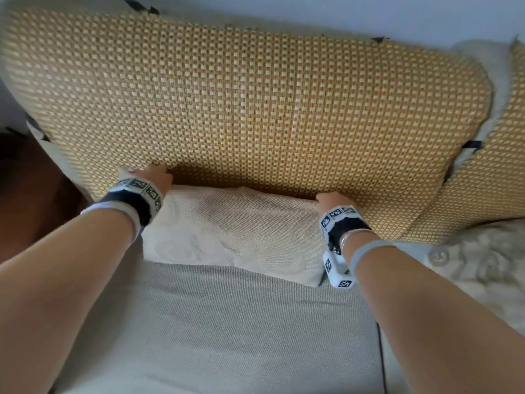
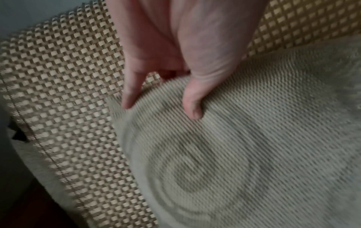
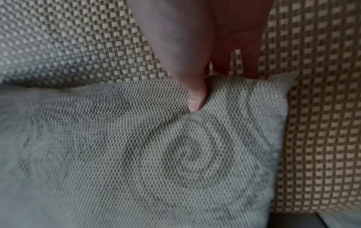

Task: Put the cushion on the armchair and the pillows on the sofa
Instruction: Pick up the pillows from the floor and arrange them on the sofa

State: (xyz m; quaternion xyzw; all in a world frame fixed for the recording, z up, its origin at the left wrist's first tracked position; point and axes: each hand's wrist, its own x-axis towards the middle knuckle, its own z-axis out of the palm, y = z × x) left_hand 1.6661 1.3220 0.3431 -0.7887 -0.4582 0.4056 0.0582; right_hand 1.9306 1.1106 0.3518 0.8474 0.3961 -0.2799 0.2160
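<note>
A cream woven pillow (image 1: 235, 231) stands on the grey sofa seat (image 1: 213, 322), leaning against the tan basket-weave back cushion (image 1: 241, 103). My left hand (image 1: 150, 173) grips its top left corner and my right hand (image 1: 329, 200) grips its top right corner. In the left wrist view my left hand (image 2: 160, 111) has the thumb on the front of the pillow (image 2: 244, 146) and the fingers behind its edge, against the back cushion (image 2: 68, 77). The right wrist view shows my right hand (image 3: 220, 86) with the thumb pressed into the pillow (image 3: 146, 146) and the fingers hidden behind it.
A second basket-weave back cushion (image 1: 505, 166) stands at the right, with a cream fluffy throw (image 1: 483, 265) on the seat below it. Dark wood (image 1: 28, 180) lies beyond the sofa's left end. A thin black cable (image 1: 382, 359) runs down the seat gap.
</note>
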